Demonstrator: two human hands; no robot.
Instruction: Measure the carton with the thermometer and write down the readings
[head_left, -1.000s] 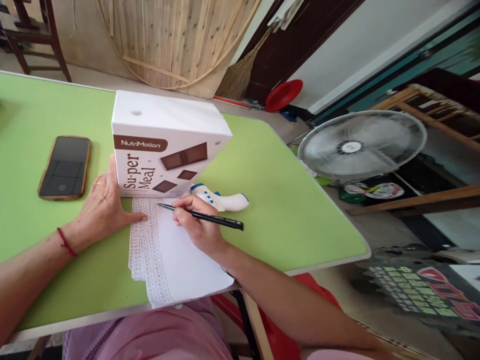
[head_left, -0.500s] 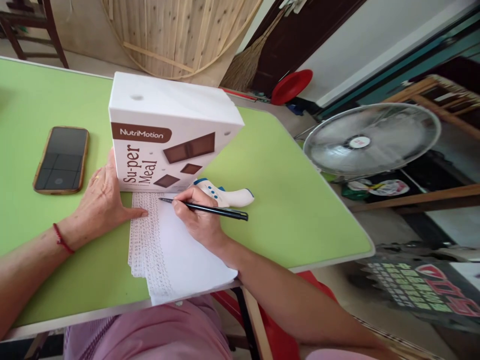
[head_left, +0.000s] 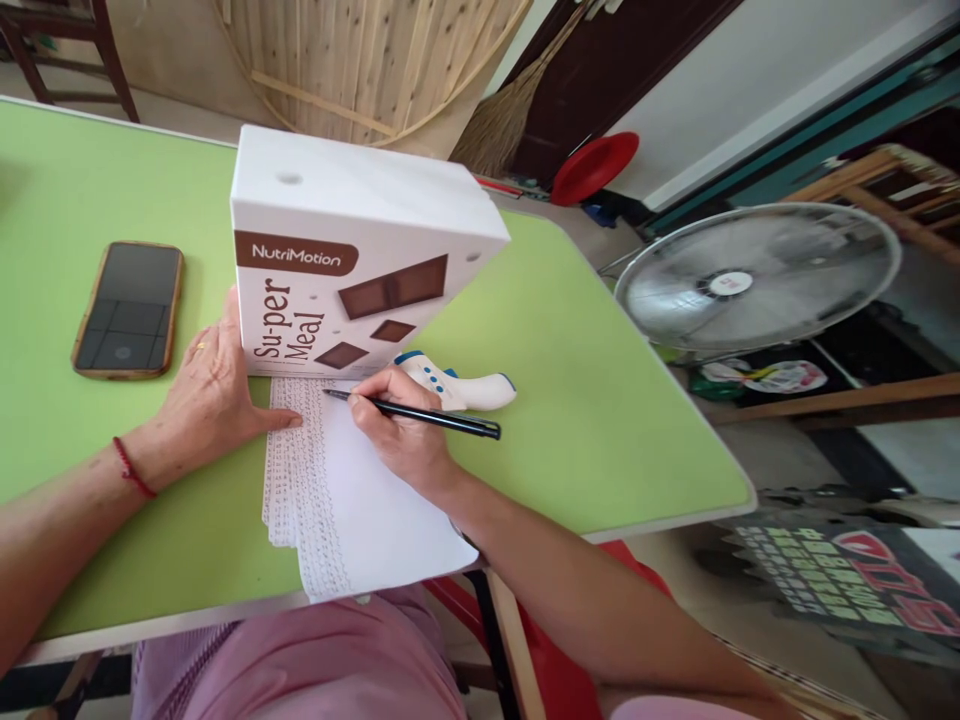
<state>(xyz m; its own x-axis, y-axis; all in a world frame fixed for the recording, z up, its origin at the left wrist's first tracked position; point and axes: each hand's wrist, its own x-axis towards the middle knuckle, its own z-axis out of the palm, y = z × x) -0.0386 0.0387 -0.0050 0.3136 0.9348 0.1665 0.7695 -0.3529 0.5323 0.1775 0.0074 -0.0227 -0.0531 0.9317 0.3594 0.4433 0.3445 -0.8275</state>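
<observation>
My right hand (head_left: 401, 430) grips a black pen (head_left: 439, 416), its tip touching or just over a sheet of paper (head_left: 390, 520) beside rows of handwriting. Several written sheets lie overlapped under it at the left. My left hand (head_left: 214, 395) lies with thumb and fingers spread, the thumb on the paper's left part and the fingers along the side of a white box (head_left: 360, 215). That box stands upright on the papers' far end, with "NutriMotion Su-per Meal" printed on it. Its base hides the sheets' far edge, and some left fingertips are behind it.
A phone (head_left: 129, 310) in a brown-edged case lies on the green table (head_left: 600, 420) at left. A white and blue infrared thermometer (head_left: 480, 391) is just past my right hand. Beyond the table's right edge stands a fan (head_left: 757, 280); a red basin (head_left: 596, 168) is farther back.
The view has shifted slightly, so everything sits a little further right and higher. Both hands keep nearly the same place on the paper; the pen tip has barely moved.
</observation>
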